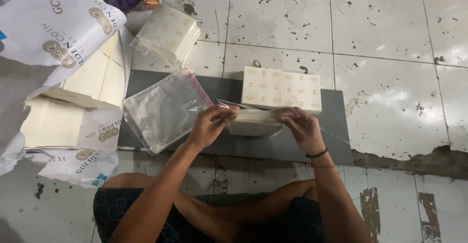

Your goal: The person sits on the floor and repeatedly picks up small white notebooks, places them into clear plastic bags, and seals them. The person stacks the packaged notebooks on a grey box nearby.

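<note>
Over grey board point(336, 140), both hands pinch clear bag point(256, 121) holding cream packet.

A clear pouch point(256, 120) with a cream packet inside was held between both hands over the grey board point(336, 140). Just behind it stood two cream boxes point(282, 89) side by side, patterned with small gold marks. A stack of clear zip bags point(163, 109) with a red strip lay left. A wrapped cream bundle point(168, 32) sat farther back, and large white printed wrappers point(53, 28) covered cream sheets at far left.
</note>
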